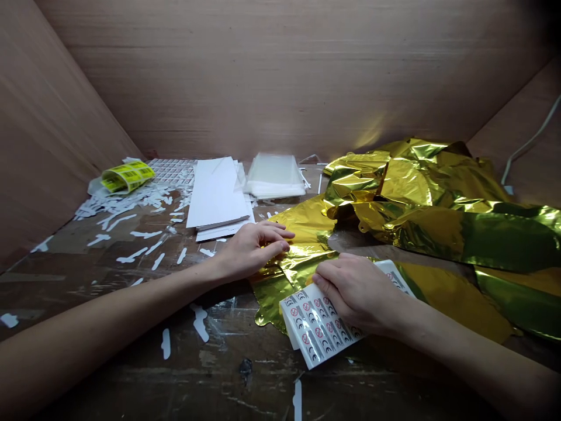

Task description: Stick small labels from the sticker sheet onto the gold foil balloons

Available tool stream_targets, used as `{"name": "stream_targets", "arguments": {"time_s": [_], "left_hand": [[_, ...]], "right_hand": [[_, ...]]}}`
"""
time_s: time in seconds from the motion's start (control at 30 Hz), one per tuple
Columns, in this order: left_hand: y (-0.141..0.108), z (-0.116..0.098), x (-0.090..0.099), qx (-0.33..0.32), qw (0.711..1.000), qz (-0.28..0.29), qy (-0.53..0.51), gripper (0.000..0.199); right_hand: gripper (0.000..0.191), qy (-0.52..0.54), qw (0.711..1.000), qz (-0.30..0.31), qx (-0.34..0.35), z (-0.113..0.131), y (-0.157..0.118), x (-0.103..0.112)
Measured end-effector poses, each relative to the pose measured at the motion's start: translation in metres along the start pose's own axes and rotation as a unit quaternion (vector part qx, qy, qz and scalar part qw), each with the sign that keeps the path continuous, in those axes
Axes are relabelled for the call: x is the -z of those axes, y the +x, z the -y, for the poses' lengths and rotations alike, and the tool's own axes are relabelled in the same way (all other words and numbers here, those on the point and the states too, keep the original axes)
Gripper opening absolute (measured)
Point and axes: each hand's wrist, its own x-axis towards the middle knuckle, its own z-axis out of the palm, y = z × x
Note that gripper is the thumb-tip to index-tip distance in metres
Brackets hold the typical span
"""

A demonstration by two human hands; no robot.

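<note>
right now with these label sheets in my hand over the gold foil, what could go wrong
The stack of printed label sheets sits tilted under your right hand, partly over the slick gold foil, so it might slide or fan out. Your left hand presses on the crumpled foil, which could crease further or shift. The white paper scraps scattered on the table might cling to the sheets.

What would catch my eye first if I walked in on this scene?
The crumpled gold foil spreads across the right of the scarred worktop. At the front, the right hand holds white printed label sheets, while the left hand rests on the foil. Far back left, a curl of yellow labels stands out.
</note>
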Motion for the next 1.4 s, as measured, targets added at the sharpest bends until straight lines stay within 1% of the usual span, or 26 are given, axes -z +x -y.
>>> {"name": "stream_targets", "arguments": {"time_s": [0.23, 0.53, 0.77, 0.87, 0.97, 1.13, 1.27, 1.33, 1.4], "left_hand": [[-0.001, 0.003, -0.002, -0.005, 1.0, -0.011, 0.013, 0.019], [-0.001, 0.011, -0.004, -0.032, 0.998, -0.02, 0.046, 0.018], [-0.002, 0.006, -0.006, -0.057, 0.994, -0.034, 0.089, 0.012], [-0.002, 0.006, -0.006, -0.052, 0.991, -0.043, 0.114, 0.012], [0.0, 0.008, -0.005, -0.032, 0.992, -0.052, 0.114, 0.014], [0.004, 0.013, -0.003, 0.005, 0.99, -0.082, 0.117, 0.032], [0.007, 0.015, -0.003, 0.014, 0.989, -0.092, 0.113, 0.018], [0.006, 0.013, -0.003, 0.019, 0.986, -0.124, 0.111, 0.017], [0.003, 0.006, -0.003, -0.009, 0.982, -0.163, 0.098, 0.02]], "right_hand": [[0.038, -0.005, 1.0, -0.002, 0.001, -0.001, -0.002, -0.001], [0.036, -0.011, 1.0, -0.002, 0.006, -0.001, 0.0, 0.0], [0.036, -0.01, 1.0, 0.007, -0.006, 0.001, -0.001, 0.002], [0.037, -0.013, 1.0, 0.009, -0.007, 0.001, 0.0, 0.001], [0.036, -0.017, 1.0, 0.008, -0.003, 0.0, 0.0, 0.0], [0.036, -0.033, 0.999, 0.002, 0.003, 0.002, 0.0, -0.002], [0.036, -0.038, 0.999, -0.009, 0.01, 0.003, 0.0, -0.001], [0.036, -0.033, 0.999, -0.014, 0.014, 0.003, 0.0, 0.0], [0.035, -0.022, 0.999, -0.022, 0.019, 0.002, -0.001, -0.001]]}}
